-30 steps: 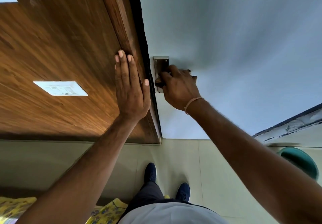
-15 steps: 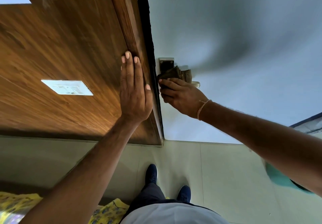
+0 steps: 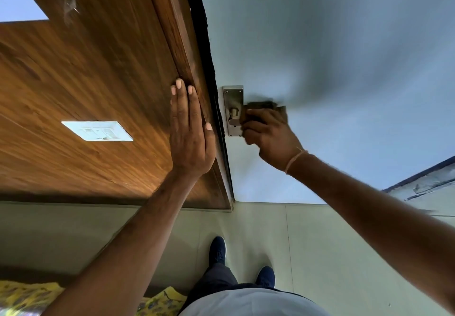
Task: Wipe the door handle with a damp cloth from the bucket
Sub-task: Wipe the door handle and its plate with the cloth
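A metal door handle plate (image 3: 232, 99) is fixed to the pale blue door (image 3: 344, 57), near its left edge. My right hand (image 3: 269, 136) is closed around a dark brown cloth (image 3: 263, 106) wrapped over the lever just right of the plate; the lever itself is mostly hidden under cloth and fingers. Only the lever's base (image 3: 234, 113) shows. My left hand (image 3: 189, 133) lies flat with fingers together against the wooden door frame (image 3: 177, 45). The bucket is out of sight.
A wood-grain wall panel (image 3: 86, 82) with a white switch plate (image 3: 97, 130) fills the left. Pale floor tiles (image 3: 307, 242) lie below, with my dark blue shoes (image 3: 218, 249). Yellow patterned fabric (image 3: 27, 296) sits bottom left. A weathered ledge (image 3: 428, 182) shows at right.
My right hand with the cloth has slid from the plate out to the right along the lever, uncovering the plate. The teal bucket at right has left the view. My left hand stays flat.
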